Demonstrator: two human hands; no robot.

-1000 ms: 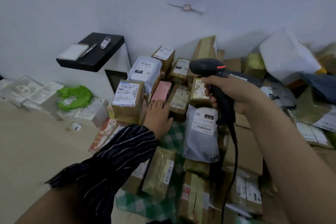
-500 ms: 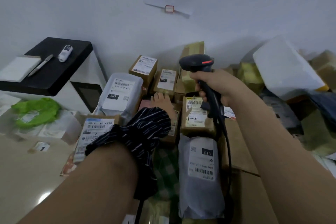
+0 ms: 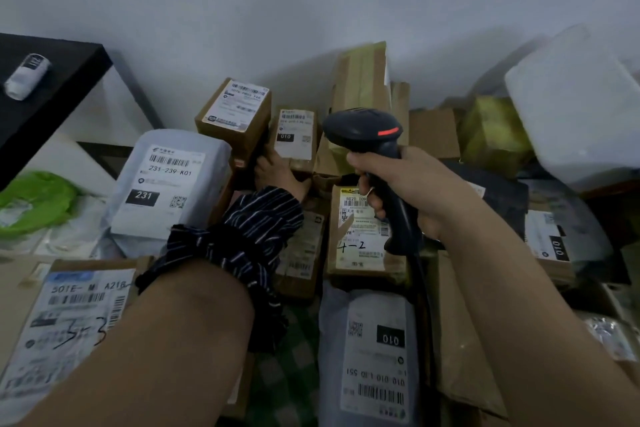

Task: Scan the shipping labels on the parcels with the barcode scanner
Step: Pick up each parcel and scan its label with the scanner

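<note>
At the bottom centre of the frame lay a grey mailing bag (image 3: 372, 354) with a label marked 010, and at the lower left a cardboard box (image 3: 72, 319) with "3-3" handwritten on its label. The left forearm crossed above that box, a dark striped sleeve (image 3: 249, 232) bunched at the wrist.

Just right of centre, the right hand (image 3: 420, 192) was clenched round the handle of the black barcode scanner (image 3: 367, 135). Its head, with a red mark on top, pointed up the frame toward the parcels by the wall, and its cable dropped toward the bottom edge. Under that hand sat a brown box (image 3: 358, 243) marked "4-2".

Left of centre rested a white bag (image 3: 166, 184) labelled 231. Beyond the sleeve, the left hand (image 3: 278, 172) touched the lower edge of a small box (image 3: 297, 135) bearing a 010 label. I could not tell whether its fingers closed round it. Beside that stood another labelled box (image 3: 239, 109), and behind the scanner a tall box (image 3: 362, 80) leaned against the wall.

At the upper right was a white foam box (image 3: 575, 107). At the upper left was a black shelf (image 3: 59, 94) carrying a small white device (image 3: 26, 76), with a green bag (image 3: 36, 199) below it.
</note>
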